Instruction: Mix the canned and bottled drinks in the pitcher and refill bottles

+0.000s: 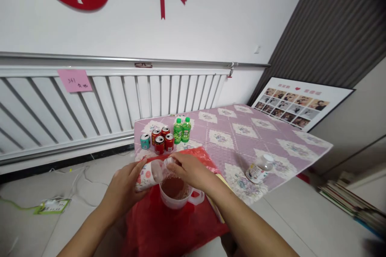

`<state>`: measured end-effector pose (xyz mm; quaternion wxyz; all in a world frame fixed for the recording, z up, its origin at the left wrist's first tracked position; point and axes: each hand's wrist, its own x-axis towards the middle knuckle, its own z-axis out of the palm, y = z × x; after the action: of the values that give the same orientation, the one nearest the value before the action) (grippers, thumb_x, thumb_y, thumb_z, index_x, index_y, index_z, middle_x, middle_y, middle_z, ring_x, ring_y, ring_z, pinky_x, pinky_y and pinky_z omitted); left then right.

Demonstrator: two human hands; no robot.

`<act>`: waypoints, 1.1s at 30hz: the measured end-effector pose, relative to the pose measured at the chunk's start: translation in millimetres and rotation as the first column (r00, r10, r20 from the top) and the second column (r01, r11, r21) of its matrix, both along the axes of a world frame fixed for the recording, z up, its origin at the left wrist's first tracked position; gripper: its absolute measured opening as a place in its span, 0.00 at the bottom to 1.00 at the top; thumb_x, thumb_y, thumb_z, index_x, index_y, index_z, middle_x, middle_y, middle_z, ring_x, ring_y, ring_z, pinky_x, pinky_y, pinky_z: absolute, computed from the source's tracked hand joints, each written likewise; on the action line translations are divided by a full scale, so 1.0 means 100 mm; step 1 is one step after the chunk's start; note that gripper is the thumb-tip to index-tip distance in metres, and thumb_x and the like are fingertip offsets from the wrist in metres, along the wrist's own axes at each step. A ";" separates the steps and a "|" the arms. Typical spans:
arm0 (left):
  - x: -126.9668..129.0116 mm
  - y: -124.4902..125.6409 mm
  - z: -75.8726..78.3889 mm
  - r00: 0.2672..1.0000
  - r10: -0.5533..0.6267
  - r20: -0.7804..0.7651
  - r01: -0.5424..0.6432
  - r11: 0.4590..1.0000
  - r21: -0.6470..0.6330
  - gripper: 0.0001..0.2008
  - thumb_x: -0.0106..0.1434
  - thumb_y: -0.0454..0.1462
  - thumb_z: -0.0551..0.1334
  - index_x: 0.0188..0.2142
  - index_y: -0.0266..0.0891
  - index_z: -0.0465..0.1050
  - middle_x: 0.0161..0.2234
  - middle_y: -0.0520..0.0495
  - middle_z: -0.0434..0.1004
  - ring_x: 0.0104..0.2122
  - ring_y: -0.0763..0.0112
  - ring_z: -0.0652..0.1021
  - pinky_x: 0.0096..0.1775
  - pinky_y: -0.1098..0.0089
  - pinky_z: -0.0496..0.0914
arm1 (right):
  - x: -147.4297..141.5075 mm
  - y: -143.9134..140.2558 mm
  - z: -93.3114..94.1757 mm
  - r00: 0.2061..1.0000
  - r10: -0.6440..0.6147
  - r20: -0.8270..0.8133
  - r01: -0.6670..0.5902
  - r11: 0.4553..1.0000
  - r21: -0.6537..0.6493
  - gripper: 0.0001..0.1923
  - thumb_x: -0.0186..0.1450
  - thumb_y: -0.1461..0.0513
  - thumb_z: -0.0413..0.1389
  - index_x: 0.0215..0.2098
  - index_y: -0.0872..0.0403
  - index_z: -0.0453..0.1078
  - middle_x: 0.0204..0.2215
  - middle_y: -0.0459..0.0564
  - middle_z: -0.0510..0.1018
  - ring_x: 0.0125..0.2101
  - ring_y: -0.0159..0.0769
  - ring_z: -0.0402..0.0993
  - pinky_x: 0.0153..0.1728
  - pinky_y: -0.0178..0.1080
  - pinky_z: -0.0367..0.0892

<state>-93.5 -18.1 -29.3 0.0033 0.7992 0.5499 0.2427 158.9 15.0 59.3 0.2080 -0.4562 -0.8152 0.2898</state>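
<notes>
Well, brown liquid (pixel 175 187) in the jug (pixel 174 204)

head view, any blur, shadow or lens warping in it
Head view: the white-lidded jar leans outward, likely lens stretch, with a soft shadow beside it on the tablecloth; head view again: the lower right stack looks blurred, the top right corner dark.
</notes>
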 end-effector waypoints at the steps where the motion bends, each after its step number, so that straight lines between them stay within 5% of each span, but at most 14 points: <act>1: 0.01 0.01 0.02 1.000 -0.006 -0.004 0.006 1.000 -0.008 0.37 0.57 0.42 0.68 0.64 0.44 0.58 0.53 0.38 0.75 0.50 0.49 0.77 0.47 0.54 0.71 | 0.01 0.01 -0.01 1.000 0.017 0.009 -0.017 1.000 0.021 0.12 0.70 0.55 0.52 0.43 0.52 0.73 0.36 0.50 0.80 0.35 0.38 0.74 0.37 0.39 0.64; 7: 0.02 0.03 0.17 1.000 -0.018 -0.022 0.016 0.995 -0.097 0.36 0.56 0.43 0.68 0.63 0.43 0.60 0.52 0.39 0.77 0.49 0.49 0.78 0.48 0.56 0.70 | 0.23 0.02 -0.02 0.980 0.024 -0.199 -0.003 0.995 0.105 0.18 0.66 0.58 0.56 0.54 0.49 0.68 0.48 0.51 0.76 0.42 0.37 0.73 0.44 0.41 0.66; 10: 0.00 0.05 0.27 0.996 -0.024 -0.090 0.012 0.991 -0.131 0.34 0.56 0.41 0.68 0.61 0.44 0.62 0.52 0.40 0.77 0.49 0.50 0.77 0.48 0.56 0.70 | 0.43 0.02 -0.10 0.931 -0.110 -0.349 0.132 0.990 0.040 0.19 0.66 0.57 0.56 0.55 0.48 0.67 0.41 0.47 0.75 0.36 0.35 0.71 0.40 0.40 0.67; 14: -0.06 0.11 0.38 0.977 -0.065 -0.205 0.040 0.991 -0.124 0.33 0.57 0.40 0.67 0.62 0.45 0.61 0.54 0.40 0.75 0.51 0.52 0.76 0.49 0.58 0.68 | 0.65 -0.09 -0.32 0.795 -0.298 -0.529 0.327 0.944 -0.041 0.21 0.64 0.53 0.57 0.53 0.49 0.67 0.34 0.44 0.72 0.34 0.35 0.71 0.38 0.39 0.68; 20: -0.09 0.16 0.56 0.938 -0.081 -0.337 0.056 0.995 -0.083 0.33 0.57 0.40 0.68 0.61 0.49 0.62 0.54 0.42 0.74 0.52 0.53 0.75 0.50 0.59 0.64 | 0.64 -0.36 -0.79 0.689 -0.426 -0.586 0.381 0.901 -0.208 0.23 0.62 0.49 0.59 0.51 0.50 0.67 0.37 0.49 0.76 0.39 0.40 0.75 0.43 0.42 0.71; 25: 0.00 0.16 0.75 0.891 -0.088 -0.445 0.059 0.995 -0.079 0.31 0.59 0.38 0.68 0.61 0.48 0.63 0.53 0.42 0.75 0.50 0.53 0.74 0.47 0.59 0.62 | 0.54 -0.48 -1.05 0.702 -0.470 -0.535 0.387 0.882 -0.268 0.25 0.62 0.46 0.57 0.52 0.50 0.66 0.39 0.51 0.77 0.39 0.43 0.76 0.41 0.44 0.73; 33: 0.05 0.17 0.86 0.862 -0.117 -0.493 0.086 0.993 -0.085 0.30 0.60 0.36 0.67 0.61 0.48 0.62 0.54 0.43 0.74 0.51 0.54 0.74 0.47 0.60 0.61 | 0.55 -0.53 -1.04 0.801 -0.453 -0.393 0.445 0.888 -0.116 0.21 0.66 0.50 0.54 0.53 0.52 0.67 0.39 0.53 0.78 0.41 0.44 0.76 0.40 0.42 0.72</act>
<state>-88.5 -0.7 56.5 -0.1016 0.8621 0.4964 0.0118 213.9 -38.3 -44.5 0.4323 -0.5670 -0.6195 0.3283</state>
